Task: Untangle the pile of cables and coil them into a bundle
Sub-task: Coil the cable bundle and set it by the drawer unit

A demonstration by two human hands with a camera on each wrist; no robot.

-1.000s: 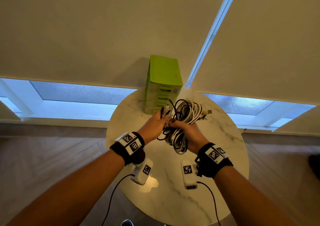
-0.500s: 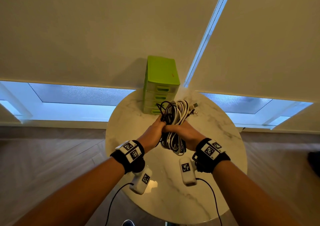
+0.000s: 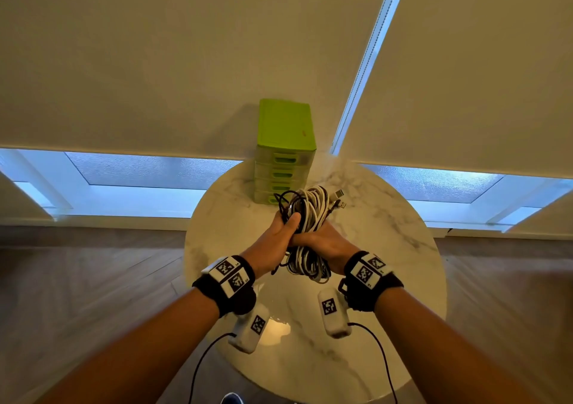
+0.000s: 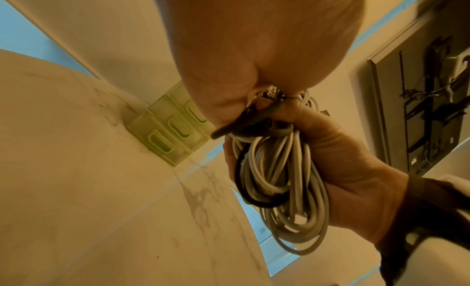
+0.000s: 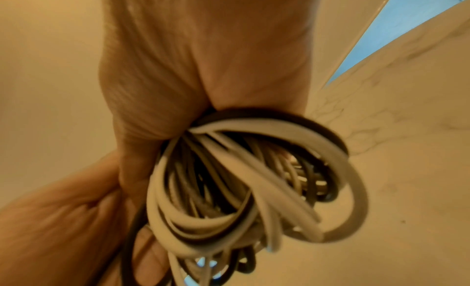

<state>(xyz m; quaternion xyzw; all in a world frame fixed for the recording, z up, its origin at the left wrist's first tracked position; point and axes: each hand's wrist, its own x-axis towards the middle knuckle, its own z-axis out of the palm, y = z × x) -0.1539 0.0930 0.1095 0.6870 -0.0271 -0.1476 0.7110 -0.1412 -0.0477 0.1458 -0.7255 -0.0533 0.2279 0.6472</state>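
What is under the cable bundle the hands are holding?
Under the cable bundle, gripped by left hand and right hand, only bare marble table shows; the spot directly beneath is hidden.

Round marble desk (image 3: 387, 248)
Green drawer unit (image 3: 283, 155) stands at its far edge, against the blinds.

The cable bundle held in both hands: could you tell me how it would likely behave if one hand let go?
The cable bundle is probably floppy: its loops sag below the right hand. It may spring apart, since no tie is visible and only the right and left hand cinch its middle. Loose plug ends could snag.
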